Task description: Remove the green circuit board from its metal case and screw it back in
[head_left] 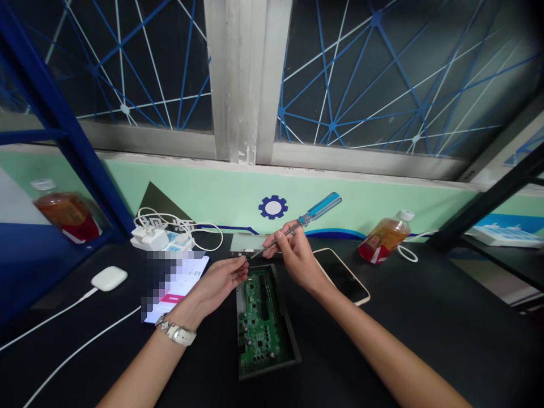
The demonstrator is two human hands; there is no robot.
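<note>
My right hand (289, 249) grips a screwdriver (319, 208) by its metal shaft, with the blue and grey handle sticking up to the right. The shaft slants down to the left, its tip close to the fingertips of my left hand (227, 277). Those left fingers are pinched together at the tip, and whatever they hold is too small to make out. Below both hands a green circuit board (260, 317) lies in a dark, shallow metal case (293, 345). Behind the hands sits a flat grey panel (246, 242), partly hidden by my right hand.
A lit phone (193, 277) lies left of the case, a dark-screened phone (342, 275) right of it. White chargers and cables (151, 235) sit at the back left, a white earbud case (109, 279) farther left. Drink bottles (385, 235) stand at both sides (68, 209).
</note>
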